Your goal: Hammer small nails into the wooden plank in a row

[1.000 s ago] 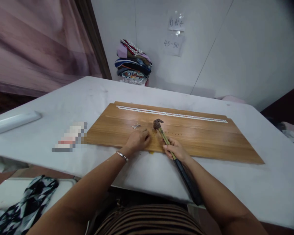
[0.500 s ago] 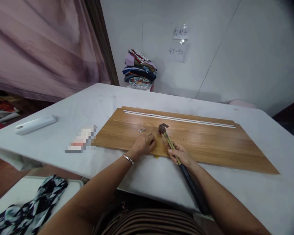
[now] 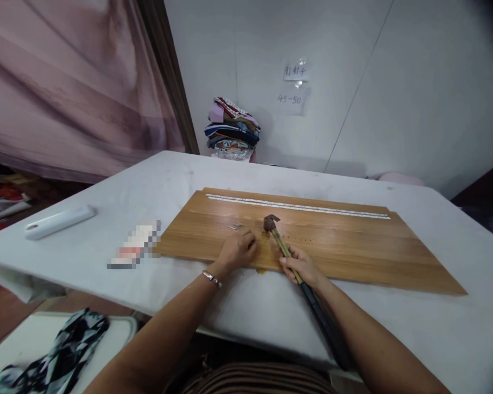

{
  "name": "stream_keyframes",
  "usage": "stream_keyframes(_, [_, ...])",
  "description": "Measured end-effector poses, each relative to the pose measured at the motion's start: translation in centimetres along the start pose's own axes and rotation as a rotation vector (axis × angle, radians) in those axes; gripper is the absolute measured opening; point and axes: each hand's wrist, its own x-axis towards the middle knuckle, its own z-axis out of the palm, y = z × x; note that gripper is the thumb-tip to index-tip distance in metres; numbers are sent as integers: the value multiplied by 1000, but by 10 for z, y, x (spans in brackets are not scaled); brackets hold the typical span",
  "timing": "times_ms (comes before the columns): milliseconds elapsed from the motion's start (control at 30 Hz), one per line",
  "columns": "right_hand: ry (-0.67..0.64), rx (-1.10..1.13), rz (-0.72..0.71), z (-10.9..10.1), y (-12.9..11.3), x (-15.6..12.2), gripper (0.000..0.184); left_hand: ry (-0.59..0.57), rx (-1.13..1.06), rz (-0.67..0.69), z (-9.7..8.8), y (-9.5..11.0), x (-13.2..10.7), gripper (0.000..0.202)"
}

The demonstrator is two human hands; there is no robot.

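Near the middle of the counter's point(image 3: 246, 309) near edge, the hammer point(image 3: 313, 303) slanted over the board point(image 3: 365, 254), its head point(image 3: 270, 223) by the wood and its dark grip point(image 3: 325, 328) running back toward that edge; the right hand point(image 3: 304, 267) was wrapped round the yellowish shaft point(image 3: 282, 245), just ahead of the grip; the left hand point(image 3: 238, 250) was curled low at the board, and whether its fingers pinched anything could not be told; just beyond it lay some nails point(image 3: 236, 226); the hammer looked stiff and head-heavy, so it was likely to tip forward in a loose hold; a hold high on the shaft probably gave control but little leverage, while the dark grip, perhaps less slippery, seemed to suit a fuller swing; the nails looked light, hard and apt to roll, best pinched one at a time by the shank; the board seemed rigid and smooth, easiest to take by its short sides, toward the counter's left and right edges.
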Motion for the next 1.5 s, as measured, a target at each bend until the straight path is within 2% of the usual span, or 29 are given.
stream_keyframes(100, [2, 15, -3, 0, 1, 0, 38, 50, -87, -97, -6, -6, -4, 19])
stream_keyframes(233, [14, 13, -13, 0, -2, 0, 38, 129, -110, -265, -16, -25, -13, 15])
stream_keyframes(367, [12, 6, 3, 2, -5, -2, 38, 79, -24, -319, -27, -44, -17, 24])
stream_keyframes(533, [16, 16, 1, 2, -5, -2, 39, -82, 146, -222, -33, -52, -11, 32])
stream_keyframes(633, [9, 5, -2, 1, -4, -2, 37, -172, 223, -119, -35, -52, -5, 35])
stream_keyframes(767, [16, 1, -12, 1, -5, -2, 37, -275, 276, -60, -41, -49, 0, 34])
stream_keyframes(1167, [22, 10, -7, 0, -5, -2, 29, -372, 195, -2, -57, -43, 21, 31])
stream_keyframes(1333, [9, 2, -29, -2, -4, -2, 28, -456, 323, 32, -55, -43, 29, 29])
stream_keyframes(1500, [10, 9, -21, -2, -4, -2, 28, -501, 430, 81, -48, -54, 32, 27])
